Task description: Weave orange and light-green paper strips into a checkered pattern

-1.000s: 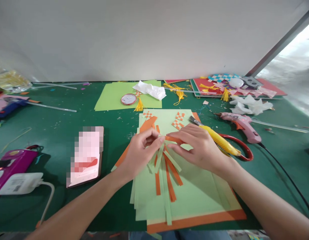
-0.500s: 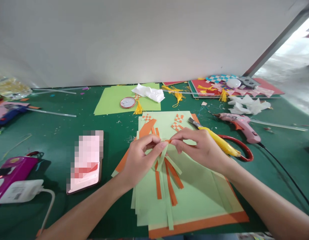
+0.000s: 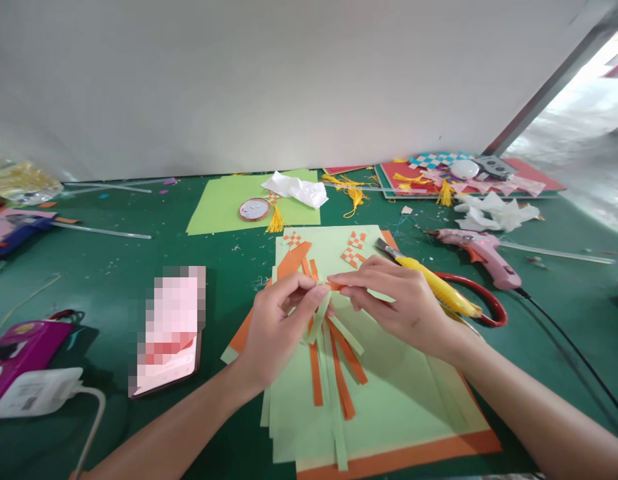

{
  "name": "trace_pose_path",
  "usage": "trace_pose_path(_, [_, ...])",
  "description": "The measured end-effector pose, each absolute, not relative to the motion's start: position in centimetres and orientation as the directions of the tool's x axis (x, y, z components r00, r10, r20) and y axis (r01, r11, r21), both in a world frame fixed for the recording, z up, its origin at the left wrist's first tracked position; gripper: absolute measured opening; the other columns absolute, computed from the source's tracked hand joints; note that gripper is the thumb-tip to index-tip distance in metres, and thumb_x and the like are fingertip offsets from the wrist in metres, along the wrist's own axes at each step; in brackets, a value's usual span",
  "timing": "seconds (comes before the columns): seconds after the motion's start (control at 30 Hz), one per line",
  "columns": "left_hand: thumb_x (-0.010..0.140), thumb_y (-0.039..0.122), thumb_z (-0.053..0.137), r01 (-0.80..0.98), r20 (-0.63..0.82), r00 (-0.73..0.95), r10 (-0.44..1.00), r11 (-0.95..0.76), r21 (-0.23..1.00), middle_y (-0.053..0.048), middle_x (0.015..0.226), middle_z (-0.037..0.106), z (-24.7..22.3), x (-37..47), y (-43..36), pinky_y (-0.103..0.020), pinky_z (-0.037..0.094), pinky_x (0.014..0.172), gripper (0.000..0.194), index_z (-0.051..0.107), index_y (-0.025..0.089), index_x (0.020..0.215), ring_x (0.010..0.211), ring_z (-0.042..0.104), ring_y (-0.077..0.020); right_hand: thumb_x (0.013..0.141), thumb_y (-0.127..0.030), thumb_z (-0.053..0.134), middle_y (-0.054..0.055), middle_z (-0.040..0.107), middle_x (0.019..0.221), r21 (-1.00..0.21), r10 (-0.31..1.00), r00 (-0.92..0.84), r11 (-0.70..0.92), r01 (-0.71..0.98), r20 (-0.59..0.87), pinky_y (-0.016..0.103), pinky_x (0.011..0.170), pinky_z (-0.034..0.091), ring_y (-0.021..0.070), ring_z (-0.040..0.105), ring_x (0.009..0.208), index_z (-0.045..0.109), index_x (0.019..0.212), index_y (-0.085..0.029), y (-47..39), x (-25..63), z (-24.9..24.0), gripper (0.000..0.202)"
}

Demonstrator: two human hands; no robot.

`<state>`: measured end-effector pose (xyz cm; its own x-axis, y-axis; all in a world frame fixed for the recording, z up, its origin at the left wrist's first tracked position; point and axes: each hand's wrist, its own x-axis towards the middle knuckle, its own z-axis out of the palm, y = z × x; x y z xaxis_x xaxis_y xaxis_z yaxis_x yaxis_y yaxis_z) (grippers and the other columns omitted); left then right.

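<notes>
Pinching paper strips [image 3: 319, 324] in left hand [image 3: 279, 323] and right hand [image 3: 399, 293], over pale green sheets [image 3: 406, 407]; probably feeling light, pliable, easily creased, so calling for gripping gently by the edges.

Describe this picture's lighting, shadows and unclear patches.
Head view: the upper right corner, beyond the grey panel, looks washed out by bright light; a soft shadow falls on the pale green paper below the right hand; the orange strip there is hard to make out; the phone is mostly pixelated.

The hands [image 3: 277, 327] partly hide the paper strips [image 3: 341, 382]; the phone screen [image 3: 173, 320] is pixelated.
</notes>
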<state>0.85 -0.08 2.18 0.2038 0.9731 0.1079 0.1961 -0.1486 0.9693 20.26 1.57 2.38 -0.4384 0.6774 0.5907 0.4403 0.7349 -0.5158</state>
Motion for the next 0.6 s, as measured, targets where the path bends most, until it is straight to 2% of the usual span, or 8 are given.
trace_pose_path(0.1, [0.091, 0.030, 0.060, 0.191, 0.104, 0.208, 0.973, -0.144, 0.971, 0.001, 0.069, 0.064, 2.2, 0.8, -0.2, -0.022, 0.044, 0.062, 0.019, 0.063, 0.019, 0.076, 0.065, 0.058, -0.0114, 0.092, -0.013, 0.054, 0.000, 0.074, 0.073, -0.536, 0.694, -0.436, 0.720, 0.441, 0.573, 0.026, 0.068, 0.051, 0.0118, 0.063, 0.064, 0.071, 0.103, -0.021, 1.4, 20.2, 2.5, 0.022])
trace_pose_path(0.2, [0.091, 0.030, 0.061, 0.160, 0.100, 0.176, 0.979, -0.129, 0.979, 0.001, 0.069, 0.065, 2.3, 0.6, 0.1, -0.023, 0.044, 0.062, 0.020, 0.063, 0.019, 0.075, 0.065, 0.058, -0.0119, 0.094, -0.022, 0.052, -0.001, 0.070, 0.064, -0.625, 0.802, -0.348, 0.597, 0.503, 0.486, 0.025, 0.062, 0.049, 0.0132, 0.062, 0.062, 0.071, 0.104, -0.022, 1.3, 20.4, 2.6, 0.021])
trace_pose_path(0.27, [0.090, 0.030, 0.062, 0.036, 0.082, 0.133, 0.988, -0.087, 0.996, 0.001, 0.068, 0.065, 2.3, 0.3, 0.5, -0.024, 0.046, 0.064, 0.020, 0.063, 0.019, 0.074, 0.064, 0.059, -0.0122, 0.098, -0.030, 0.046, -0.001, 0.067, 0.060, -0.712, 0.886, -0.238, 0.462, 0.529, 0.398, 0.025, 0.059, 0.047, 0.0133, 0.062, 0.059, 0.070, 0.108, -0.021, 1.5, 20.6, 2.5, 0.028])
trace_pose_path(0.3, [0.089, 0.032, 0.063, -0.083, 0.065, 0.106, 0.992, -0.056, 0.995, 0.001, 0.069, 0.064, 2.4, 0.2, 0.8, -0.025, 0.048, 0.065, 0.020, 0.062, 0.019, 0.074, 0.063, 0.059, -0.0119, 0.100, -0.033, 0.041, -0.001, 0.066, 0.060, -0.747, 0.916, -0.192, 0.400, 0.531, 0.354, 0.025, 0.059, 0.047, 0.0133, 0.062, 0.059, 0.069, 0.110, -0.020, 1.7, 20.7, 2.4, 0.032])
trace_pose_path(0.37, [0.087, 0.034, 0.066, -0.273, -0.022, 0.091, 0.996, 0.046, 0.961, 0.001, 0.071, 0.063, 2.3, -0.1, 1.5, -0.023, 0.049, 0.059, 0.022, 0.060, 0.019, 0.072, 0.054, 0.055, -0.0085, 0.101, -0.036, 0.036, 0.000, 0.067, 0.063, -0.778, 0.949, -0.160, 0.315, 0.543, 0.273, 0.026, 0.060, 0.046, 0.0137, 0.062, 0.060, 0.067, 0.106, -0.019, 2.1, 20.7, 2.1, 0.036])
trace_pose_path(0.47, [0.086, 0.038, 0.068, -0.412, -0.144, 0.058, 0.988, 0.155, 0.898, 0.002, 0.066, 0.059, 2.1, -0.4, 2.4, -0.017, 0.047, 0.053, 0.024, 0.062, 0.017, 0.074, 0.051, 0.051, -0.0054, 0.097, -0.036, 0.045, 0.000, 0.067, 0.064, -0.680, 0.944, -0.279, 0.322, 0.659, 0.176, 0.028, 0.058, 0.044, 0.0141, 0.060, 0.057, 0.065, 0.082, -0.019, 2.5, 20.4, 1.3, 0.031])
trace_pose_path(0.53, [0.083, 0.035, 0.071, -0.476, -0.186, 0.045, 0.982, 0.185, 0.860, 0.002, 0.072, 0.061, 1.9, -0.5, 2.8, -0.014, 0.047, 0.053, 0.021, 0.064, 0.016, 0.075, 0.053, 0.052, -0.0036, 0.091, -0.041, 0.056, 0.000, 0.065, 0.062, -0.560, 0.905, -0.400, 0.410, 0.720, 0.148, 0.031, 0.060, 0.043, 0.0154, 0.058, 0.057, 0.059, 0.067, -0.020, 2.3, 20.1, 0.6, 0.032])
trace_pose_path(0.6, [0.082, 0.032, 0.073, -0.491, -0.219, 0.056, 0.974, 0.218, 0.844, 0.001, 0.075, 0.062, 1.7, -0.4, 2.8, -0.013, 0.048, 0.055, 0.019, 0.064, 0.015, 0.077, 0.057, 0.055, -0.0037, 0.081, -0.050, 0.067, 0.000, 0.063, 0.060, -0.462, 0.856, -0.489, 0.506, 0.728, 0.167, 0.036, 0.063, 0.043, 0.0188, 0.059, 0.061, 0.053, 0.059, -0.021, 1.9, 19.8, -0.1, 0.039])
